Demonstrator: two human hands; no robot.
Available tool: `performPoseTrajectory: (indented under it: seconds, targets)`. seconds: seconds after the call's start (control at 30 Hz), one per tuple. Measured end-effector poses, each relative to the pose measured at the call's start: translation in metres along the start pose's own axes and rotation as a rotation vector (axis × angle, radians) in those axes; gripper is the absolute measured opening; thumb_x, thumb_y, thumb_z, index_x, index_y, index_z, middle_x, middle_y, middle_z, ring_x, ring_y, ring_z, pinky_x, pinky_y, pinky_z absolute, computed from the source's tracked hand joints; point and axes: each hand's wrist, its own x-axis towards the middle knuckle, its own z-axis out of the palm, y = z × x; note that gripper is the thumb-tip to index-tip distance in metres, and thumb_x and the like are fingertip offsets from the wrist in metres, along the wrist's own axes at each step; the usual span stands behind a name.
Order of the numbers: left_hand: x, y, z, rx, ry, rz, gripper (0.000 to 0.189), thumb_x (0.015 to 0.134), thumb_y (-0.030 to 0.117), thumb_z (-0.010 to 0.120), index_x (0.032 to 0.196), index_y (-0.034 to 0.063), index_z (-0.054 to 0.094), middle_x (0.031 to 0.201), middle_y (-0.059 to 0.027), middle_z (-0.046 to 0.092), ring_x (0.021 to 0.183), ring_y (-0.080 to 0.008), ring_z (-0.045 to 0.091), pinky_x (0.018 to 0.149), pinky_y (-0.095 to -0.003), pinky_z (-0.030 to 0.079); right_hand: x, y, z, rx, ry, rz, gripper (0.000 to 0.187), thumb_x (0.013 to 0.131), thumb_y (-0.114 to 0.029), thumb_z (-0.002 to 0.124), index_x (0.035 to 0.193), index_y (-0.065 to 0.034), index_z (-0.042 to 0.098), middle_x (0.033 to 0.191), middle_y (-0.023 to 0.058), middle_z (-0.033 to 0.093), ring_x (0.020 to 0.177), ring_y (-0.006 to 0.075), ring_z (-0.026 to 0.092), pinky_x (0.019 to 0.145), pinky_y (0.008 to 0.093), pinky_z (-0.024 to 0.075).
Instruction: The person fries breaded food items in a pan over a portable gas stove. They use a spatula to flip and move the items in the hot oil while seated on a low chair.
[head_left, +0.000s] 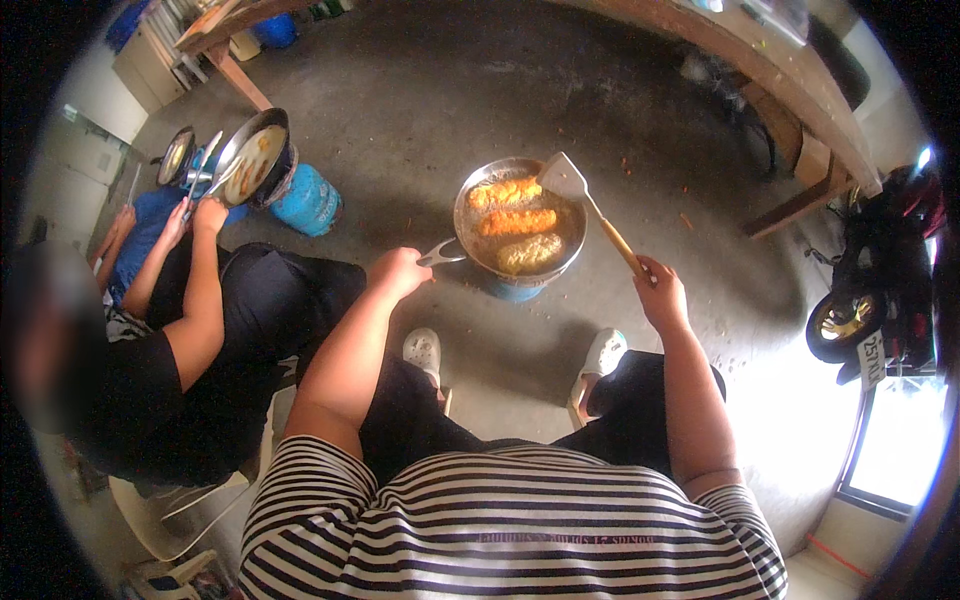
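A round metal frying pan (463, 238) sits in front of me on a low burner with a blue base (517, 289). My left hand (400, 271) grips the pan's metal handle (444, 256). Three fried pieces lie in bubbling oil: a golden one (504, 193) at the far side, a browner orange one (517, 222) in the middle and a paler one (529, 253) nearest me. My right hand (663, 294) holds a turner (617, 241) by its wooden handle. Its flat metal blade (562, 177) is over the pan's far right rim, beside the far piece; contact cannot be made out.
On my left a seated person (195, 322) holds utensils over a wok (234, 150) by a blue gas cylinder (307, 201). Another pan (176, 155) stands beyond. A wooden table (817, 82) curves across the far right. A parked motorcycle (847, 319) stands at right.
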Motion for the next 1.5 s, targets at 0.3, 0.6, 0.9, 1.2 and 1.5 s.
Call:
performPoseTrajectory:
  seconds: [0.3, 0.6, 0.9, 1.2, 1.5]
  targets:
    - [-0.003, 0.001, -0.001, 0.002, 0.024, 0.031, 0.028, 0.067, 0.031, 0.069, 0.083, 0.007, 0.068, 0.08, -0.0158, 0.066, 0.076, -0.032, 0.064, 0.068, -0.0418, 0.048, 0.002, 0.004, 0.001, -0.02, -0.016, 0.001, 0.033, 0.08, -0.015, 0.06, 0.113, -0.0122, 0.061, 0.103, 0.0163, 0.061, 0.098, 0.0326, 0.058, 0.086, 0.0397, 0.0465]
    - [-0.002, 0.001, -0.003, 0.019, -0.021, 0.011, 0.031, 0.07, 0.034, 0.07, 0.087, 0.0086, 0.069, 0.085, -0.0155, 0.067, 0.082, -0.0316, 0.064, 0.071, -0.0407, 0.048, 0.001, -0.004, -0.004, -0.023, -0.049, 0.04, 0.034, 0.081, -0.016, 0.058, 0.115, -0.013, 0.061, 0.105, 0.0162, 0.06, 0.099, 0.0328, 0.058, 0.086, 0.0401, 0.0467]
    - [-0.003, 0.008, -0.015, 0.03, -0.01, -0.012, 0.028, 0.066, 0.033, 0.068, 0.083, 0.0093, 0.068, 0.077, -0.0143, 0.065, 0.075, -0.0318, 0.064, 0.068, -0.0411, 0.049, 0.004, -0.01, -0.005, -0.017, -0.036, 0.011, 0.032, 0.082, -0.017, 0.058, 0.114, -0.0132, 0.062, 0.103, 0.0156, 0.06, 0.097, 0.0327, 0.059, 0.085, 0.0398, 0.0474]
    - [-0.002, 0.005, -0.021, 0.097, -0.065, 0.024, 0.028, 0.07, 0.033, 0.068, 0.086, 0.0097, 0.067, 0.081, -0.0128, 0.066, 0.08, -0.0309, 0.064, 0.071, -0.0415, 0.048, -0.001, -0.014, -0.01, -0.004, -0.039, -0.001, 0.032, 0.079, -0.017, 0.062, 0.11, -0.0123, 0.063, 0.099, 0.0157, 0.061, 0.093, 0.0333, 0.06, 0.082, 0.0398, 0.0484]
    - [-0.018, 0.012, -0.027, 0.174, 0.018, 0.061, 0.03, 0.071, 0.031, 0.069, 0.091, 0.0094, 0.063, 0.091, -0.0122, 0.066, 0.089, -0.0312, 0.062, 0.075, -0.0425, 0.048, 0.0, -0.008, -0.009, -0.014, -0.046, -0.031, 0.032, 0.076, -0.017, 0.063, 0.108, -0.012, 0.065, 0.097, 0.0156, 0.063, 0.092, 0.0311, 0.061, 0.082, 0.0385, 0.0484]
